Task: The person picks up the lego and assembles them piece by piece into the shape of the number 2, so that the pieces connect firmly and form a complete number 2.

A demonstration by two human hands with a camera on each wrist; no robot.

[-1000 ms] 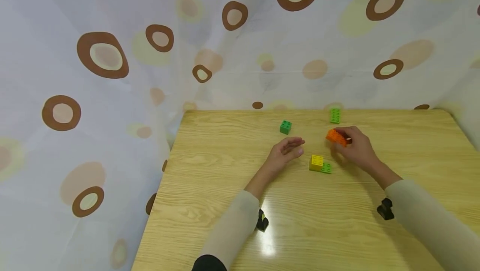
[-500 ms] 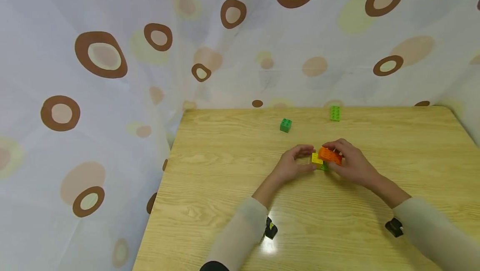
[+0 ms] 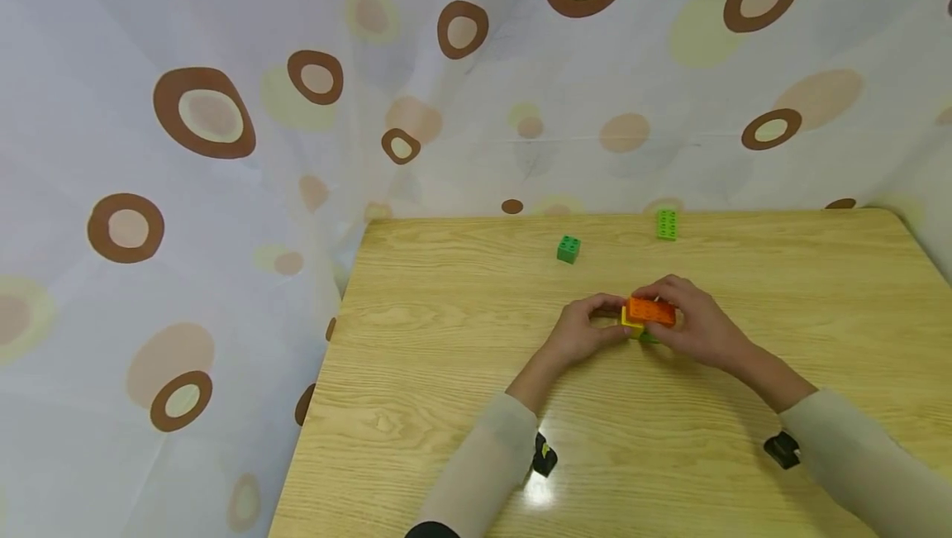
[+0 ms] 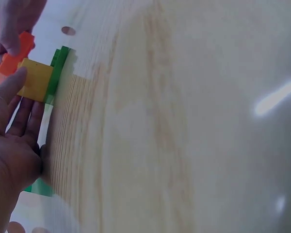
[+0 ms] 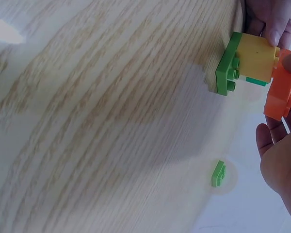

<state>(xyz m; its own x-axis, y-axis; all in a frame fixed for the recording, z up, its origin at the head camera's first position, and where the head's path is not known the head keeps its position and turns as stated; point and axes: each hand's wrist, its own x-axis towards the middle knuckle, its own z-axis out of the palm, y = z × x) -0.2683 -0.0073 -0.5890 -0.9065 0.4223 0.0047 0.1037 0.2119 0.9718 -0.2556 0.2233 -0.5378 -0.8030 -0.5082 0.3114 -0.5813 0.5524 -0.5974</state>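
Note:
My right hand (image 3: 706,330) pinches an orange toy building brick (image 3: 653,311) between thumb and fingers, holding it right at the studs on top of the yellow brick (image 5: 256,57). The orange brick overhangs to the right. Under the yellow brick lies a flat light-green plate (image 5: 224,73), flat on the table, with some of its studs showing beside the yellow brick in the right wrist view. My left hand (image 3: 582,333) grips the yellow brick from the left, its thumb on the near side and its fingers round the far side. In the head view the orange brick partly covers the yellow one.
A dark-green square brick (image 3: 568,249) stands farther back on the wooden table (image 3: 416,356). Near the table's back edge lies another light-green plate (image 3: 667,225). A patterned curtain (image 3: 491,108) hangs behind and to the left.
My right hand has brought the orange brick left and nearer, onto the yellow brick, and levelled it. The left hand has moved right and taken hold of the yellow brick.

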